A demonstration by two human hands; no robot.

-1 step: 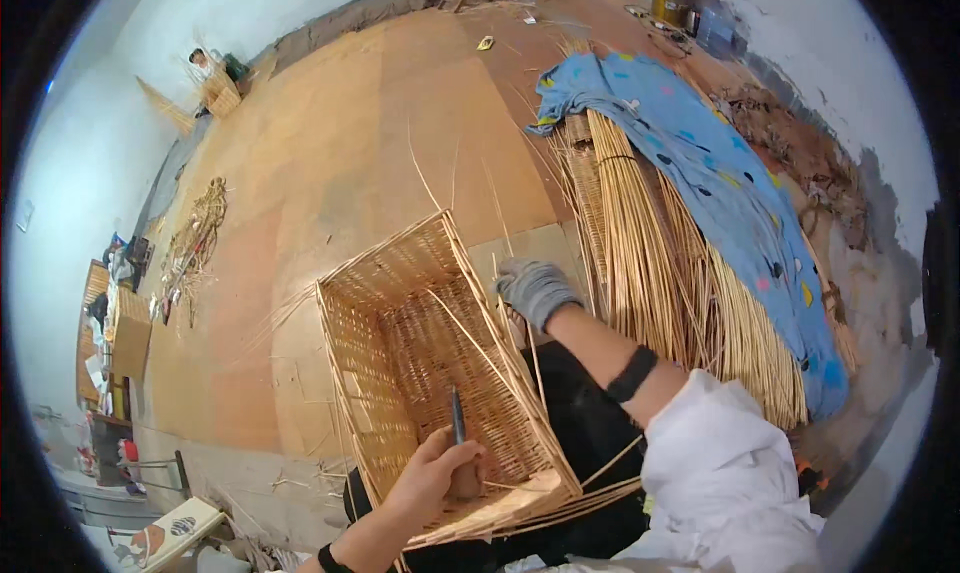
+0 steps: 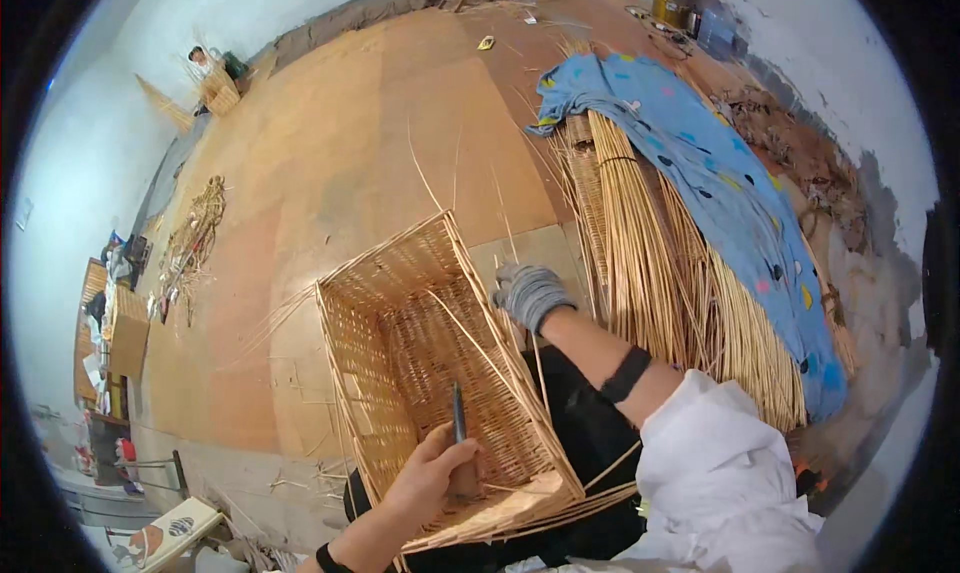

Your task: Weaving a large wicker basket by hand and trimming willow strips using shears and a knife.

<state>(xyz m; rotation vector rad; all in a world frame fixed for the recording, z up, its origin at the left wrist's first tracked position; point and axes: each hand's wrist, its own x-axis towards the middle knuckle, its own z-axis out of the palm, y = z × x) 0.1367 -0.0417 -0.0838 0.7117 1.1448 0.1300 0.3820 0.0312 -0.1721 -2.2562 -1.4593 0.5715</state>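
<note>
A rectangular wicker basket (image 2: 335, 373) stands tilted in front of me, its open side toward me. My left hand (image 2: 440, 468), bare, is closed around a dark pointed metal tool (image 2: 459, 413) over the basket's inside, the tip pointing away from me. Outside the basket's right wall, my right hand (image 2: 535, 295) wears a grey glove. Its fingers are curled around a thin wicker strand (image 2: 507, 218), which rises past the hand; the fingertips are partly hidden. One loose strand (image 2: 470, 338) crosses the basket's opening.
Right of the basket lie long bundles of wicker rods (image 2: 640, 243), partly under a blue patterned cloth (image 2: 700, 163). A tangle of fibres (image 2: 200, 223) lies on the floor at left. Another person (image 2: 200, 61) sits far left beside wickerwork. A pale box (image 2: 165, 543) is at lower left.
My right hand and the strand at it have shifted very slightly. My left hand, the tool and the basket look almost the same.
</note>
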